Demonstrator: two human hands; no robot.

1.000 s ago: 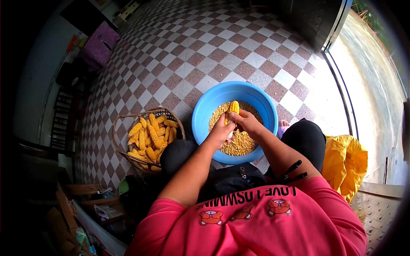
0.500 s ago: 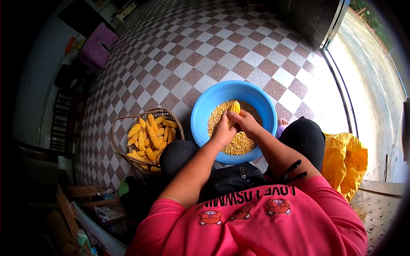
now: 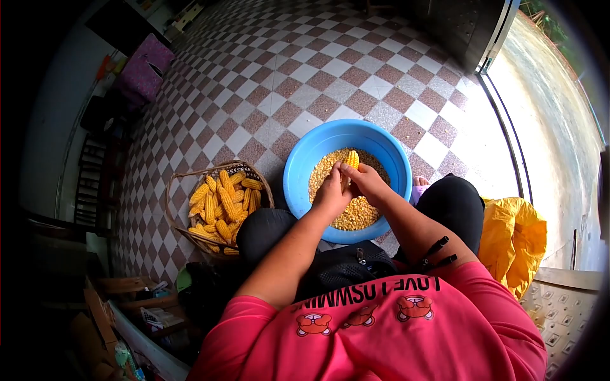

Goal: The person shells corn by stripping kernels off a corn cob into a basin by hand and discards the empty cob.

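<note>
A yellow corn cob (image 3: 353, 159) is gripped between both hands, its tip pointing away from me. My left hand (image 3: 332, 192) is wrapped round its lower part from the left. On the right side, my right hand (image 3: 367, 180) closes on the same cob, thumb against it. Both hands are over a blue basin (image 3: 298, 152) that holds loose corn kernels (image 3: 356, 216). Fingers cover most of the cob's lower half.
A woven basket (image 3: 170, 209) full of corn cobs (image 3: 227, 197) stands left of the basin. At the right lies a yellow bag (image 3: 511, 241) by my knee. The checkered tile floor (image 3: 254, 127) runs to a doorway on the right.
The cob's tip has shifted slightly to the right with my fingers. The basin and basket stay where they were.
</note>
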